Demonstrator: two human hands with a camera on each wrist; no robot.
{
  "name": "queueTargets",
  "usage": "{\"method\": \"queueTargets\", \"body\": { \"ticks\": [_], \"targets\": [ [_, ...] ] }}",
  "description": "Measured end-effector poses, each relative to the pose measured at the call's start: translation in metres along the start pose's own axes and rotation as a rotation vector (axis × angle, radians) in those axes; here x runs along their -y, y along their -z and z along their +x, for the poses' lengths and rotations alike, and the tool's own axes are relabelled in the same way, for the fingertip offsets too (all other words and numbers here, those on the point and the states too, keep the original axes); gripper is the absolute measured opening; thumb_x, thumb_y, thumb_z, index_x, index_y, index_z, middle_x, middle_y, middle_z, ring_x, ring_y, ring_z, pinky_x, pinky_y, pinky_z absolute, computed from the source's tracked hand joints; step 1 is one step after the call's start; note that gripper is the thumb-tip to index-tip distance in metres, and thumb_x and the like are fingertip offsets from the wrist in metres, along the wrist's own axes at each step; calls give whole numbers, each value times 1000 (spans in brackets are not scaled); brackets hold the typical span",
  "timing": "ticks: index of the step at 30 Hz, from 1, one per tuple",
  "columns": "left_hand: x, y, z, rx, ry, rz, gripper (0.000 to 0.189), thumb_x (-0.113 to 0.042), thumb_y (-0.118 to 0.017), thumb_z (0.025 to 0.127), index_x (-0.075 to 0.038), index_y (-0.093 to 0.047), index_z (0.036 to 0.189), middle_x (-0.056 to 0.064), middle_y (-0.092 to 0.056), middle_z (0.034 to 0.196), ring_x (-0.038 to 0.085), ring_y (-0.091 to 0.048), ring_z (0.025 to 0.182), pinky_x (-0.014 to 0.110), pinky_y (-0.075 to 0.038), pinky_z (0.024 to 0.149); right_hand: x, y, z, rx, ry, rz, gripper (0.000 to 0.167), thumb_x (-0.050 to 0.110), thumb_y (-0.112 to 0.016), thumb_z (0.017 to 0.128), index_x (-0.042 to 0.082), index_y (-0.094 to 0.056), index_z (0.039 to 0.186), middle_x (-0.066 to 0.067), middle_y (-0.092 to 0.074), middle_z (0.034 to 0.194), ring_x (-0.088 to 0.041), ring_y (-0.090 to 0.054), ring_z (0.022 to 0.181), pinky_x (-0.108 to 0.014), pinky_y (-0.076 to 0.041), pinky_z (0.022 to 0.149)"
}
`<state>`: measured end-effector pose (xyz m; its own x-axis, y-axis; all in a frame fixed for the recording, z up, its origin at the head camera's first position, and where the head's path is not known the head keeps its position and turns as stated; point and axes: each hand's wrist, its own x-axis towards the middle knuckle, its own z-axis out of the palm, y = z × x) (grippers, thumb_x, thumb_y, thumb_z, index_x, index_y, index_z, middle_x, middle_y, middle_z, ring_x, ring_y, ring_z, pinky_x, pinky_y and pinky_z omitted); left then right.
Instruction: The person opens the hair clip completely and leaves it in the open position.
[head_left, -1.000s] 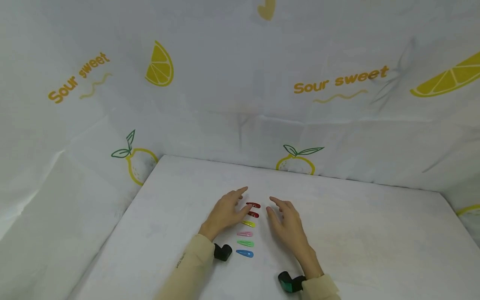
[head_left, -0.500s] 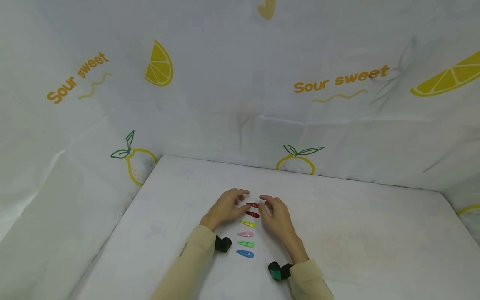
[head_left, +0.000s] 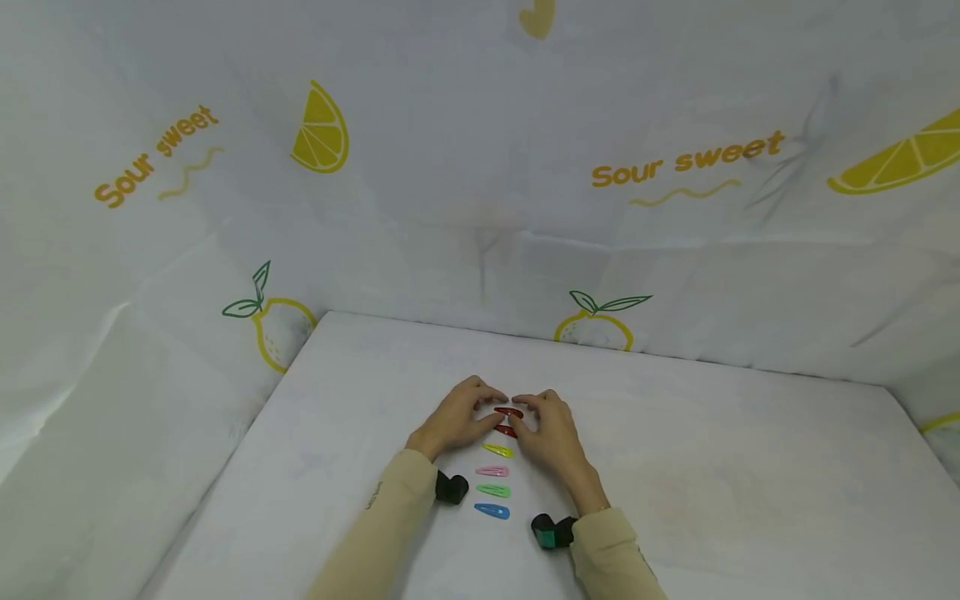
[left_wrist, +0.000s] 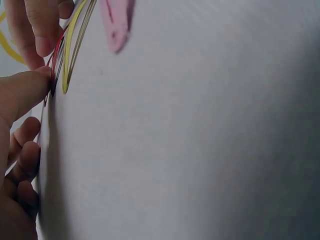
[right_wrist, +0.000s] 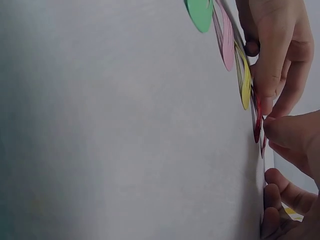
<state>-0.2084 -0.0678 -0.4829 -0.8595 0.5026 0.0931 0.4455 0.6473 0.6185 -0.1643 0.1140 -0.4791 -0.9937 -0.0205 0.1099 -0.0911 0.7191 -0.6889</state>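
Several snap hair clips lie in a column on the white table. At its far end is a red hair clip [head_left: 509, 412], with a second red hair clip [head_left: 506, 431] just nearer. My left hand [head_left: 456, 417] has thumb and index finger curled about the left part of the farthest clip. From the other side, my right hand [head_left: 553, 437] has its thumb and fingertips at the same clip's right part. Fingertips of both hands almost meet there and partly cover the clip. In the right wrist view, the right thumb [right_wrist: 285, 129] overlaps the red clips' edge.
Nearer along the column lie a yellow clip [head_left: 497, 450], a pink clip [head_left: 492, 472], a green clip [head_left: 493, 491] and a blue clip [head_left: 492, 511]. A white lemon-print cloth [head_left: 450, 192] hangs behind the table [head_left: 712, 467].
My right hand has moved left to the farthest red clip, its fingers drawing in. My left fingers have bent down and closer around that clip. The other clips stay in place.
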Motion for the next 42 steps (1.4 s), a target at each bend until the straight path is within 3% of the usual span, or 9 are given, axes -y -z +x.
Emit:
{"method": "queueTargets", "body": {
  "ticks": [8, 15, 26, 34, 42],
  "targets": [
    [-1, -4, 3, -28, -10, 9, 23, -19, -70, 96, -15, -75, 119, 4, -63, 105, 13, -51, 90, 29, -45, 84, -1, -1, 0, -61, 77, -19, 25, 12, -77, 86, 1, -78, 109, -9, -57, 89, -18, -43, 78, -28, -33, 68],
    [0, -6, 3, -37, -6, 12, 20, -22, -69, 98, -15, -77, 115, 4, -62, 103, 14, -53, 91, 28, -46, 84, 0, -2, 2, -6, -7, -29, 22, 14, -76, 91, 5, -79, 110, -10, -58, 94, -20, -44, 82, -31, -32, 71],
    [-5, -4, 1, -45, -2, 5, 18, -25, -70, 98, -16, -76, 112, 1, -66, 105, 13, -54, 91, 27, -47, 83, 2, -1, 2, -6, -3, -28, 18, 12, -73, 93, 6, -79, 109, -11, -63, 96, -19, -46, 80, -30, -34, 70],
    [-12, 3, -3, -28, -12, -82, 16, -21, -66, 100, -15, -75, 113, -1, -75, 104, 9, -60, 88, 23, -50, 82, 4, 5, -2, -26, 64, 29, 17, 8, -72, 93, 5, -78, 109, -9, -75, 96, -17, -65, 85, -29, -50, 74],
    [-24, 2, -14, -96, -53, -151, 15, -16, -66, 100, -11, -74, 112, 1, -77, 101, 9, -67, 86, 20, -54, 77, 12, 13, -12, -62, 126, 119, 15, 4, -71, 93, 3, -78, 107, -9, -79, 93, -16, -72, 80, -26, -58, 72]
  ]
}}
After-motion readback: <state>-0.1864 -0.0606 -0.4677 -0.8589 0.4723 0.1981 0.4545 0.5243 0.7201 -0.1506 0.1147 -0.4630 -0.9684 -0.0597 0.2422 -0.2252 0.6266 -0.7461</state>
